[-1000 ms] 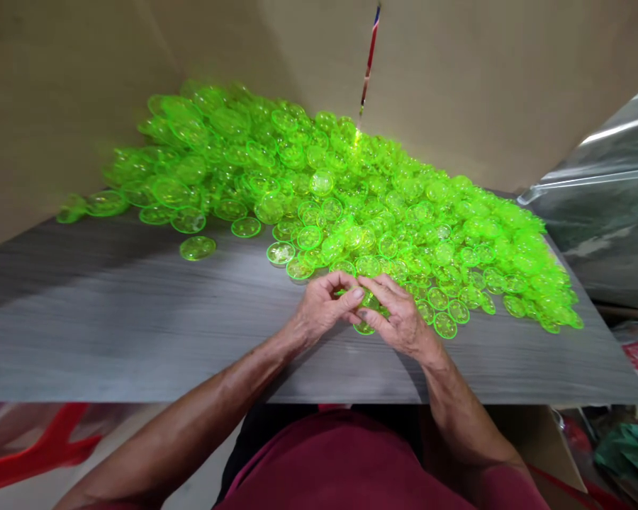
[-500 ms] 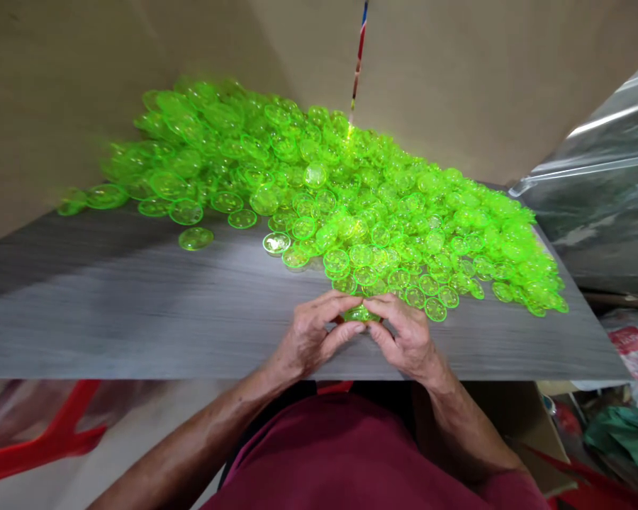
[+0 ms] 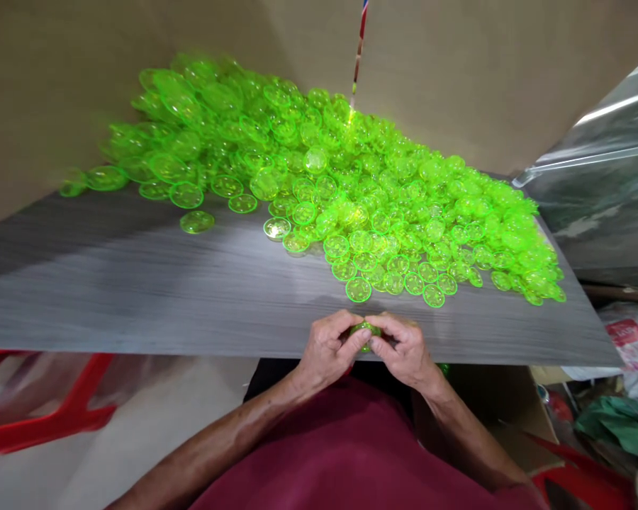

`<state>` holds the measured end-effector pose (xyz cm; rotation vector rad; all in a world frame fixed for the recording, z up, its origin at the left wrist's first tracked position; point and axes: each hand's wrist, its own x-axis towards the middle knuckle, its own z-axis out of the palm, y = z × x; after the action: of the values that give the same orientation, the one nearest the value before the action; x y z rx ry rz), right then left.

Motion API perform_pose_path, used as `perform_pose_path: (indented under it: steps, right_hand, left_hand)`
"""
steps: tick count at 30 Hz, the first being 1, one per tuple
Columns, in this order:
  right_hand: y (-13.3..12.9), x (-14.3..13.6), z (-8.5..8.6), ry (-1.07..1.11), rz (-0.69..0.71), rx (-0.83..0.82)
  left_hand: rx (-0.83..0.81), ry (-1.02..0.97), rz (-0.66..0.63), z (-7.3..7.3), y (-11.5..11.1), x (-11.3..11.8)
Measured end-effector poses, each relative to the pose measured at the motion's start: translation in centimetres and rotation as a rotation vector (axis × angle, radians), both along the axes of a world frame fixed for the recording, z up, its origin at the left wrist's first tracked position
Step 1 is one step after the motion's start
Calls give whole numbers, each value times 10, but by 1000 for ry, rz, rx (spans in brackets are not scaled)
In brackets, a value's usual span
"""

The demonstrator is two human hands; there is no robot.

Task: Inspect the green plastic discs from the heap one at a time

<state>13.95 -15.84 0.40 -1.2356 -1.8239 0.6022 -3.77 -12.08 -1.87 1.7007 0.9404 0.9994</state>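
Observation:
Between my two hands, near the table's front edge, is a green translucent disc point(image 3: 366, 328). My left hand point(image 3: 332, 342) pinches its left side between thumb and fingers. On the other side, the thumb and fingers of my right hand point(image 3: 404, 345) close on the same disc. Beyond my hands a large heap of similar bright green discs point(image 3: 393, 177) spreads across the back of the table. One disc point(image 3: 358, 289) lies flat at the heap's front edge, just past my fingertips.
The grey table point(image 3: 138, 290) has a tan panel point(image 3: 457, 78) behind it. A thin coloured strip point(image 3: 359, 46) stands above the heap. Red chair parts point(image 3: 58, 418) are at lower left. An open cardboard box point(image 3: 515, 404) and a green bag point(image 3: 617, 425) sit at lower right.
Both hands have drawn back towards the table's front edge with the disc between them. A disc at the heap's near edge is now uncovered. The view has shifted slightly.

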Motion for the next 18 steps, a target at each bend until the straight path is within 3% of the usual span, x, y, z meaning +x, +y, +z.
perform_pose_path:
  steps: [4, 7, 9, 14, 18]
  right_hand:
    - [-6, 8, -6, 124, -36, -144]
    - [-8, 10, -3, 119, -123, -172]
    - [-9, 7, 1, 39, -165, -100]
    - [-14, 0, 6, -187, -122, 215]
    - [-18, -3, 6, -268, -110, 318]
  left_hand:
    - [-180, -77, -16, -4, 0, 10]
    - [-140, -115, -8, -1, 3, 12]
    - [-48, -114, 8, 2, 3, 11]
    - [122, -73, 12, 8, -4, 6]
    - [230, -47, 1, 12, -8, 3]
